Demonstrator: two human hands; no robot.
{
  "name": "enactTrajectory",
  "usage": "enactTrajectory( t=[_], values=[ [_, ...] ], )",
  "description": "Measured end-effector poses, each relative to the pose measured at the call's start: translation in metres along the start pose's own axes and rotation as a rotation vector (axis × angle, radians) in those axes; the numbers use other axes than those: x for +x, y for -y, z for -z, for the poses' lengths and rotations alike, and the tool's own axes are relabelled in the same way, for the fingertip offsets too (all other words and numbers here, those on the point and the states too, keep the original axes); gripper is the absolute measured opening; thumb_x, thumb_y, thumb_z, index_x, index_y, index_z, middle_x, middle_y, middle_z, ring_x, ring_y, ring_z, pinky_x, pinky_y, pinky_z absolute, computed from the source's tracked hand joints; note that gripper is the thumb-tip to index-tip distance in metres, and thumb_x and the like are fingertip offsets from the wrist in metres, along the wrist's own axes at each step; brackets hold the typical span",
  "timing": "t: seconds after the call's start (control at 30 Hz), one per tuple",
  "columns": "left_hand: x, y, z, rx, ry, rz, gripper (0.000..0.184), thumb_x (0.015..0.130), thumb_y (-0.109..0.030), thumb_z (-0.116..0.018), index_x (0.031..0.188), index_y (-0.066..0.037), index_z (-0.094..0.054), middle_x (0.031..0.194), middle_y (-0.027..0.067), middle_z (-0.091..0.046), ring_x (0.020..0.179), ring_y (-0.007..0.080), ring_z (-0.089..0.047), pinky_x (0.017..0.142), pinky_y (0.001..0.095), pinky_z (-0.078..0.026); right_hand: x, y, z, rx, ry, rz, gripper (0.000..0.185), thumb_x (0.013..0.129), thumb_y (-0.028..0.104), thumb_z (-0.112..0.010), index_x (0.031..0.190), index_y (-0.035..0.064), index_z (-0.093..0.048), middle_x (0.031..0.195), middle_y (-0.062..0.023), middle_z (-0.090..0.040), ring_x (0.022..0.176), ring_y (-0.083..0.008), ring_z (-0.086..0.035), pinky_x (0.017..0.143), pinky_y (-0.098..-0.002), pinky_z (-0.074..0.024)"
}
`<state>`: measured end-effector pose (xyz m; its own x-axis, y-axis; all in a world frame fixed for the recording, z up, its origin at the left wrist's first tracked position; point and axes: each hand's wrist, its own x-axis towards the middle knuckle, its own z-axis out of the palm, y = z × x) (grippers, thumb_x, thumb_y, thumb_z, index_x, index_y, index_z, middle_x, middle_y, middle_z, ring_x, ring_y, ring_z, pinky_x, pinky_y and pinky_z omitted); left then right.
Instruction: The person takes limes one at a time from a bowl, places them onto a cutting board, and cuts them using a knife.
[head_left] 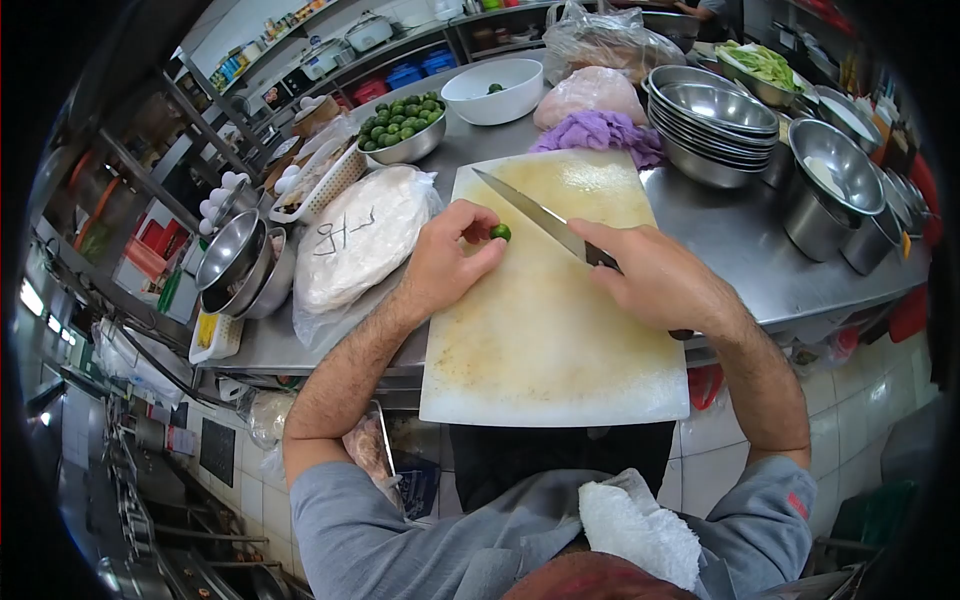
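Note:
My left hand is closed around a small green lime, which shows between thumb and fingers over the upper left of the cutting board. In my right hand is the dark handle of a kitchen knife. Its long blade slants up and to the left, with the tip beyond the lime. Blade and lime look apart. The board is white with yellowish stains and overhangs the near edge of the steel table.
Behind the board stand a metal bowl heaped with limes and a white bowl with a lime inside. A wrapped white package lies left. A purple cloth and stacked metal bowls sit at the back right.

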<state>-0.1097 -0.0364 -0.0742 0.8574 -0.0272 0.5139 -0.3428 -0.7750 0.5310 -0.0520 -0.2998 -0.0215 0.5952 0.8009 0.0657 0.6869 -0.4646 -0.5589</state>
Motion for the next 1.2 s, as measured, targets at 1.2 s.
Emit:
enactTrajectory(
  t=[1.2],
  values=[
    [-0.001, -0.008, -0.002, 0.158, -0.031, -0.091, 0.016, 0.082, -0.005, -0.068, 0.096, 0.002, -0.064, 0.091, 0.0103, -0.060, 0.077, 0.0200, -0.066, 0.069, 0.0294, -0.055, -0.013, 0.004, -0.012, -0.056, 0.051, 0.170, 0.053, 0.088, 0.006, -0.056, 0.138, -0.0019, -0.040, 0.100, -0.0253, -0.064, 0.095, -0.0430, -0.061, 0.082, -0.0474, -0.0479]
  ],
)
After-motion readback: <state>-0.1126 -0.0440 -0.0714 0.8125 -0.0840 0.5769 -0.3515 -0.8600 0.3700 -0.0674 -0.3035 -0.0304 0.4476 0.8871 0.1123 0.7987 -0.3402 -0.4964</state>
